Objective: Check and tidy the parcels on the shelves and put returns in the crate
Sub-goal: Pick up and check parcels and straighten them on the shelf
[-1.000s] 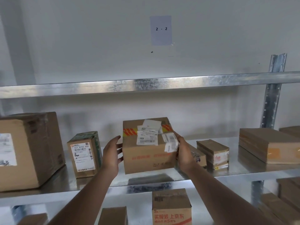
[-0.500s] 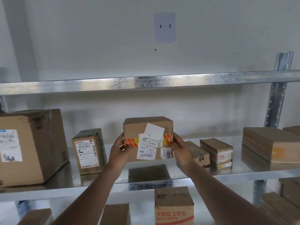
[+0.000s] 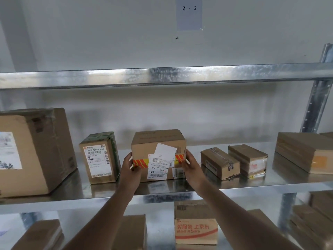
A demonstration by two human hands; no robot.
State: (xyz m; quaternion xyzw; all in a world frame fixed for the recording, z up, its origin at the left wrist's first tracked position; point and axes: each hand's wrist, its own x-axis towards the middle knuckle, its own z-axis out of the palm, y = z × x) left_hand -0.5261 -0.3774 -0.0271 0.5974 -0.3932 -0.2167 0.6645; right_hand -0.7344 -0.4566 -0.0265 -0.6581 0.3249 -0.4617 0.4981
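In the head view, at the centre of the frame, a brown parcel (image 3: 158, 152) with white labels and a red-and-yellow tape band sits on the metal shelf (image 3: 252, 186). The left hand (image 3: 130, 166) grips its left edge, fingers curled round the corner; the right hand (image 3: 191, 164) grasps its right edge. A labelled upright box (image 3: 100, 157) stands just left; two small boxes (image 3: 234, 162) lie right.

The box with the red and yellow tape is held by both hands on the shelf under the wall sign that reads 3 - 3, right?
Not quite. In the head view the wall sign reads 2 - 2. Otherwise yes: the left hand and right hand hold the taped box on the shelf.
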